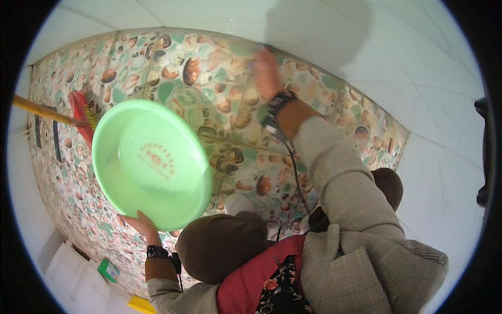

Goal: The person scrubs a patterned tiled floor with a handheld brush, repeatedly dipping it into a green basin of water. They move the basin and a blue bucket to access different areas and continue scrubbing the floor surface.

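Note:
A light green plastic basin [153,216] with red printing on its inner bottom is in front of me, left of centre. My left hand [142,225] holds its near rim, thumb on the upper side and fingers partly hidden beneath. Whether the basin rests on the floor or is lifted, I cannot tell. Blurred by motion, my right hand [268,74] is over the pebble-patterned tile floor [219,88], close to the far wall. Its fingers are too smeared to make out, and no object shows clearly in it.
A red broom or brush head [80,114] with a yellow handle [47,111] lies beyond the basin at left. White wall tiles [219,15] border the floor. A green packet or container [108,271] and a yellow object [140,305] are at lower left.

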The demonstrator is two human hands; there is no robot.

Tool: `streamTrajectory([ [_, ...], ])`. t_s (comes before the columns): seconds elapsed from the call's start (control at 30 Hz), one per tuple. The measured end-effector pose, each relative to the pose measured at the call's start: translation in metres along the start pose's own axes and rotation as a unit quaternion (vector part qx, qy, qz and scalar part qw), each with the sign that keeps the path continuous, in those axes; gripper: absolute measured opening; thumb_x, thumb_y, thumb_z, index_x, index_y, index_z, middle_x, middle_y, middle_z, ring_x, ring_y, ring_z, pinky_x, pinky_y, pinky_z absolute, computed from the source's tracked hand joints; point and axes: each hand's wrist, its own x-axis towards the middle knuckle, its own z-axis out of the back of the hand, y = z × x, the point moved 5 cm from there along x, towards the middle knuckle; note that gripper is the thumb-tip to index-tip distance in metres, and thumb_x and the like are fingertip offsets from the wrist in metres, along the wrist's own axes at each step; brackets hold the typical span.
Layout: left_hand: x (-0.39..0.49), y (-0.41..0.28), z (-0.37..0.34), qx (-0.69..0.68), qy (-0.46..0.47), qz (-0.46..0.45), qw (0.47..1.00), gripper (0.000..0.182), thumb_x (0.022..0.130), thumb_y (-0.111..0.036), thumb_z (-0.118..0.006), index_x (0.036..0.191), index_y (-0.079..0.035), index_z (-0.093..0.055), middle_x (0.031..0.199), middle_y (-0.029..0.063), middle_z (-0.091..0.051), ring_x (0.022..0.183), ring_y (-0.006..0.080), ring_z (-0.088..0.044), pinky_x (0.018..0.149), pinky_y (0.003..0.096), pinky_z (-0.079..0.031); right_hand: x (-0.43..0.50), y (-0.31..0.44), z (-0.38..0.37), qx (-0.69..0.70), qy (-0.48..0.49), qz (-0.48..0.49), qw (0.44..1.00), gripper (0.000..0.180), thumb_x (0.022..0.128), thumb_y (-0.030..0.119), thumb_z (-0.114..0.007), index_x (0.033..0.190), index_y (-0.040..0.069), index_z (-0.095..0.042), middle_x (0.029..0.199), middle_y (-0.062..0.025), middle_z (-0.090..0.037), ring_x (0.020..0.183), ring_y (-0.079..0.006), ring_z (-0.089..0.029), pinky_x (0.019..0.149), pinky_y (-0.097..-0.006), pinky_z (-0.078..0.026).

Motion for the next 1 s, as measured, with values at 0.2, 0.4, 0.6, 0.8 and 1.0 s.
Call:
streamTrajectory([
  [0.2,0.006,0.012,-0.008,0.044,-0.008,-0.027,0.999,0.069,0.082,-0.001,-0.049,0.133,0.009,-0.004,0.139,0.0277,-0.01,0.127,0.036,-0.023,0.105,0.0365,-0.023,0.036,0.028,-0.023,-0.02,0.083,0.139,0.987,0.032,0.077,0.003,-0.045,0.109,0.003,-0.05,0.117,-0.0152,-0.046,0.11,-0.0262,-0.044,0.09,-0.0374,-0.038],
  [0.4,0.0,-0.038,0.031,-0.105,0.008,0.052,0.993,0.064,0.078,0.002,-0.053,0.13,0.011,-0.016,0.129,0.0282,-0.028,0.117,0.0384,-0.035,0.099,0.0407,-0.03,-0.069,-0.124,0.106,-0.126,0.077,-0.034,0.988,0.039,0.074,0.005,-0.051,0.113,0.006,-0.05,0.125,-0.0133,-0.043,0.115,-0.0291,-0.041,0.096,-0.0364,-0.036],
  [0.6,0.001,-0.057,0.046,-0.128,0.002,0.03,0.991,0.057,0.075,0.003,-0.052,0.124,0.013,-0.025,0.117,0.0294,-0.041,0.108,0.0396,-0.043,0.092,0.0443,-0.036,-0.127,-0.175,0.176,-0.359,0.036,-0.182,0.915,0.035,0.078,0.009,-0.05,0.112,0.0,-0.049,0.125,-0.0158,-0.043,0.116,-0.0316,-0.041,0.096,-0.036,-0.036],
  [0.8,0.004,-0.047,0.036,-0.245,0.057,0.062,0.966,0.059,0.079,-0.005,-0.051,0.127,0.013,-0.02,0.123,0.0311,-0.035,0.112,0.0393,-0.04,0.093,0.0443,-0.035,-0.117,-0.109,0.082,-0.05,0.025,-0.067,0.996,0.035,0.079,0.009,-0.047,0.113,0.007,-0.049,0.123,-0.0128,-0.045,0.116,-0.0298,-0.04,0.1,-0.038,-0.031],
  [1.0,0.0,-0.057,0.045,-0.179,0.068,0.05,0.98,0.061,0.081,-0.009,-0.05,0.126,0.015,-0.017,0.123,0.031,-0.034,0.114,0.0391,-0.038,0.096,0.045,-0.034,-0.194,-0.219,0.179,-0.128,0.005,-0.226,0.966,0.048,0.079,0.001,-0.048,0.126,0.006,-0.038,0.133,-0.0141,-0.035,0.124,-0.0288,-0.031,0.104,-0.0362,-0.025],
])
